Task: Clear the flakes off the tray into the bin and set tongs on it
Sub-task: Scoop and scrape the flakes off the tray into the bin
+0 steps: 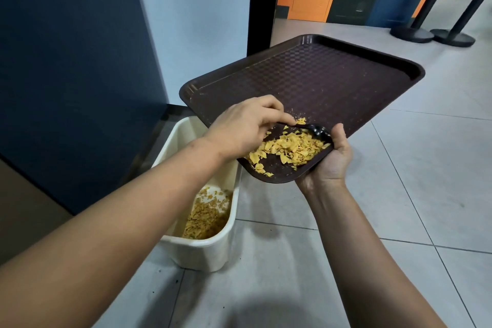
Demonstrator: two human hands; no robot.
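Stage: clearing partly done | tray [319, 82] is held tilted over the bin [197, 250] on the floor, near corner gripped by the right hand [330, 160] | flakes [290, 149] are raked by the left hand [245, 128], fingers curled, holding nothing | some flakes are already binned | tongs are not clearly seen

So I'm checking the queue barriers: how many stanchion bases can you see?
2, both on the floor at the top right: one base nearer the lockers, the other base right of it. More may lie outside the frame.
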